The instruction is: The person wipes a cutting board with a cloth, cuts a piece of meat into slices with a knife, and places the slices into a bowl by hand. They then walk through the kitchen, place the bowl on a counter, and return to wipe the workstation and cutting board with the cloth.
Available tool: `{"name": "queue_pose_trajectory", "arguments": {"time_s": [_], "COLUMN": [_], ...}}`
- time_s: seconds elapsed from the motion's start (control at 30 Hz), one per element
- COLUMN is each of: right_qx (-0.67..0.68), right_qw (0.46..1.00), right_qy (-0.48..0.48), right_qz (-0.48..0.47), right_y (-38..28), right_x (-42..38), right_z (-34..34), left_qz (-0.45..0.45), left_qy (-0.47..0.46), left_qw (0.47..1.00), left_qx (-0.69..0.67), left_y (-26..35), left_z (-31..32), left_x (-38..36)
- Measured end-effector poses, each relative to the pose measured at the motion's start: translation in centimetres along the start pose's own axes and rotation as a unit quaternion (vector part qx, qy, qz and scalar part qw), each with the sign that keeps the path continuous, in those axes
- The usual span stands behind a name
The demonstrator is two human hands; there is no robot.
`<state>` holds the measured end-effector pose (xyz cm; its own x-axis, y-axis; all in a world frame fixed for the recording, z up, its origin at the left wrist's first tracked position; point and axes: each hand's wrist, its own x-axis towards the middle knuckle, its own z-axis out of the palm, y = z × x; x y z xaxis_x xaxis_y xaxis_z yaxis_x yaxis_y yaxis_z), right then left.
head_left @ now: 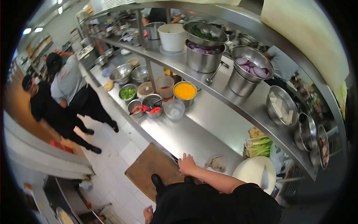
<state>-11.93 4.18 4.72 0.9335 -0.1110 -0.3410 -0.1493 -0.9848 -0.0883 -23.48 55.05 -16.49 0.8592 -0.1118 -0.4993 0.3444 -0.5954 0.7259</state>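
My right hand [187, 164] is at the front edge of the steel counter [201, 130], with its fingertips apart and nothing visible in it. A dark strip runs along the counter edge beside these fingers. Right of the hand lies a crumpled beige cloth [216, 163]. Farther right, a knife [264, 177] rests on a round white cutting board [246, 170]. My left hand [148, 214] hangs low by my side at the bottom of the view, partly cut off; its fingers are too hidden to judge.
Spring onions [258, 146] lie behind the board. Containers hold orange food [185, 90], chopped greens [128, 93] and red pieces [155, 110]. Overhead, a shelf [223, 100] carries bowls, including sliced onions [256, 71]. Two people stand left in the aisle; a brown mat [143, 168] lies underfoot.
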Motion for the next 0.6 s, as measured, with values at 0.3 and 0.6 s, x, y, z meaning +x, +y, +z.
{"name": "queue_pose_trajectory", "arguments": {"time_s": [0.3, 0.6], "right_qx": [0.081, 0.084], "right_qw": [0.989, 0.968], "right_qy": [-0.051, -0.095], "right_qz": [0.111, 0.216], "right_y": [-2.3, -4.2], "right_x": [2.8, 4.3], "right_z": [-1.6, -3.1], "left_qz": [0.085, 0.125], "left_qy": [-0.071, 0.025], "left_qw": [0.95, 0.959], "left_qx": [0.292, 0.252], "left_y": [-8.7, 5.7], "left_z": [-9.8, -20.9], "left_x": [10.6, 31.8]}}
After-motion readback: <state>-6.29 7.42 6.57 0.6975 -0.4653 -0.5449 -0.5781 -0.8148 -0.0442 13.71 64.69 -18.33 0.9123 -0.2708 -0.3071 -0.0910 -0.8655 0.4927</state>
